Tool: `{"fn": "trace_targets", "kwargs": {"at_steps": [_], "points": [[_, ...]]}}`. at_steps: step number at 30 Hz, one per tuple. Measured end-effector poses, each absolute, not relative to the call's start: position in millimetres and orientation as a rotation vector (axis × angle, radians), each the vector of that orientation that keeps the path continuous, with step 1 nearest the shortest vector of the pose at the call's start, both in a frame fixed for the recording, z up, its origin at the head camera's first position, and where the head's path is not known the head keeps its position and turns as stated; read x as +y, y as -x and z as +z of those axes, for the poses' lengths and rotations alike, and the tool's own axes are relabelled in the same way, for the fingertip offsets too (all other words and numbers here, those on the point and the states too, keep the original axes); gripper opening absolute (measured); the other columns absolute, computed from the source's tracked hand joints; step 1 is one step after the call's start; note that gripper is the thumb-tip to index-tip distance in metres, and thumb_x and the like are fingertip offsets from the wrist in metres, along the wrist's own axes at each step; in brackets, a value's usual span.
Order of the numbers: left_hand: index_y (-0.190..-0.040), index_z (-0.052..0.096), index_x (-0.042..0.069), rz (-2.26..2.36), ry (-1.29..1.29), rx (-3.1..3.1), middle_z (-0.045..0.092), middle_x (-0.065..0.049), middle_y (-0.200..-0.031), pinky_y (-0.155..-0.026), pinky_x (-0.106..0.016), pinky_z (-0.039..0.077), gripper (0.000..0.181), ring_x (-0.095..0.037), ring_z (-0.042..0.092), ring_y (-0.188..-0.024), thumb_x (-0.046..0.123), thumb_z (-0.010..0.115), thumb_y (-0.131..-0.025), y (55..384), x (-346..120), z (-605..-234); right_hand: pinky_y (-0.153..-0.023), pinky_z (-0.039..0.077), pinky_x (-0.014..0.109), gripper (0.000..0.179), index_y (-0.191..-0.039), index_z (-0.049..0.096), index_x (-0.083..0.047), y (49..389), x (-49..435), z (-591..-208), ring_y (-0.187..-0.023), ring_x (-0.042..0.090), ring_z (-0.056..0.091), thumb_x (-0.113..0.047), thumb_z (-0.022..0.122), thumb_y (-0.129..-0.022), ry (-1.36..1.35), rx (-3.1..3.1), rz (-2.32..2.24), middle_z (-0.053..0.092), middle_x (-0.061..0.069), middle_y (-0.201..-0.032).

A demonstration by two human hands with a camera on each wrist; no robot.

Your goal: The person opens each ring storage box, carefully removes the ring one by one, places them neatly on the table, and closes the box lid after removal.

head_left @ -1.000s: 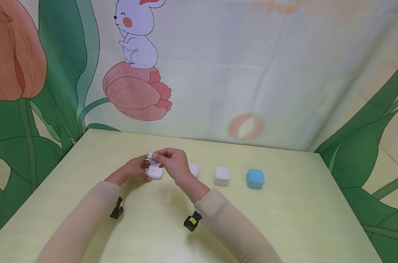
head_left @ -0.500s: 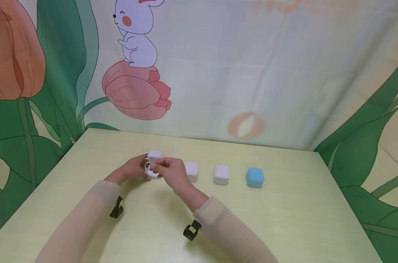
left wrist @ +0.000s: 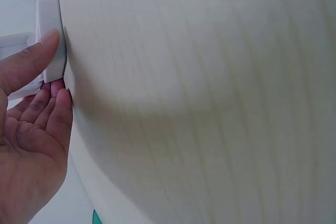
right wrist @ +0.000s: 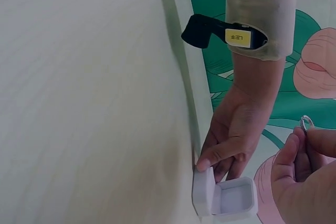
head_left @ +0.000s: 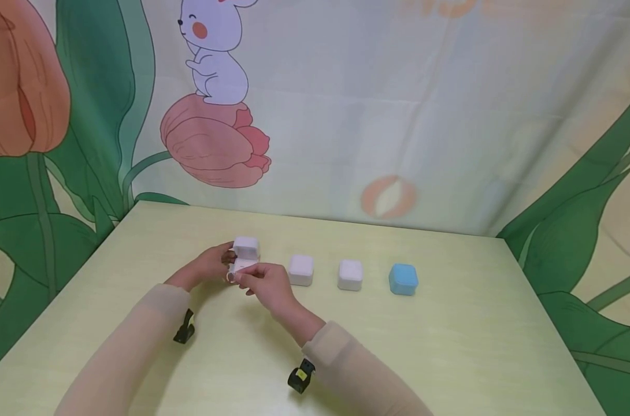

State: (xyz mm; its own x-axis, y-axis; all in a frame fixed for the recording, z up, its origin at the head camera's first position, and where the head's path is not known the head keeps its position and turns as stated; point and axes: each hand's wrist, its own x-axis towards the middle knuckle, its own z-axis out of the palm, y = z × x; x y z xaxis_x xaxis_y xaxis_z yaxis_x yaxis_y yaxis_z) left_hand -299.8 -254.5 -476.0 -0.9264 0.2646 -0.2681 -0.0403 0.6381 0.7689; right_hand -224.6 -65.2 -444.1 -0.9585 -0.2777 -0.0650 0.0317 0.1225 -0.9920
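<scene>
A white ring box (head_left: pixel 247 248) stands at the left of the row with its lid raised, showing a pale inside. My left hand (head_left: pixel 209 264) grips the base of this box, thumb on the near side; the left wrist view shows the fingertips at the box's lower edge (left wrist: pixel 50 51). In front of it, my right hand (head_left: pixel 270 287) pinches a silver ring (right wrist: pixel 307 123) between thumb and forefinger. The ring is held clear of the box in the right wrist view, its band upright above the fingertips. Part of the box base is hidden behind the right hand in the head view.
To the right stand two closed white boxes, a nearer one (head_left: pixel 301 270) and a farther one (head_left: pixel 350 274), then a closed blue box (head_left: pixel 403 279). All are on a pale yellow table (head_left: pixel 466 335). A printed curtain (head_left: pixel 320 115) hangs behind the table's back edge.
My right hand has come down and toward me from the raised lid to the front of the box, carrying the ring. The left hand stays on the box.
</scene>
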Motion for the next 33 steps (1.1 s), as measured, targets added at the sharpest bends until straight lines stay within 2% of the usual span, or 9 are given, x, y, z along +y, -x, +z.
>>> {"fn": "trace_targets", "kwargs": {"at_steps": [8,19,27,33], "points": [[-0.158,0.015,-0.012,1.183,-0.157,2.497,0.039,-0.038,-0.155,-0.124,-0.058,0.032,0.095,-0.051,0.039,-0.146,-0.009,0.069,-0.081,300.1,-254.1,-475.5,-0.067,0.060,0.020,0.018,-0.101,0.076,0.009,222.2,-68.7,-452.7,-0.068,0.004,0.063,-0.007,0.071,-0.093,0.189,2.131,-1.910,0.078,0.024,-0.097],[-0.160,0.013,-0.009,1.170,-0.112,2.479,0.035,-0.035,-0.159,-0.125,-0.058,0.030,0.098,-0.050,0.036,-0.149,-0.004,0.073,-0.082,301.2,-254.2,-475.3,-0.065,0.060,0.020,0.018,-0.102,0.076,0.011,221.2,-71.8,-461.6,-0.066,0.003,0.063,-0.004,0.070,-0.093,0.204,2.128,-1.849,0.077,0.027,-0.100],[-0.160,0.012,-0.009,1.156,-0.103,2.479,0.035,-0.035,-0.159,-0.124,-0.059,0.031,0.100,-0.050,0.037,-0.148,-0.003,0.074,-0.081,299.9,-252.8,-474.1,-0.066,0.062,0.025,0.017,-0.100,0.077,0.009,223.1,-75.4,-464.5,-0.072,0.012,0.072,-0.005,0.071,-0.093,0.169,2.176,-1.745,0.078,0.024,-0.098],[-0.160,0.013,-0.009,1.150,-0.106,2.490,0.035,-0.035,-0.159,-0.125,-0.058,0.030,0.101,-0.050,0.037,-0.148,-0.002,0.075,-0.081,300.2,-253.1,-474.0,-0.066,0.062,0.024,0.016,-0.099,0.077,0.008,225.0,-77.0,-468.4,-0.074,0.013,0.074,-0.005,0.070,-0.093,0.163,2.209,-1.690,0.079,0.022,-0.097]]}}
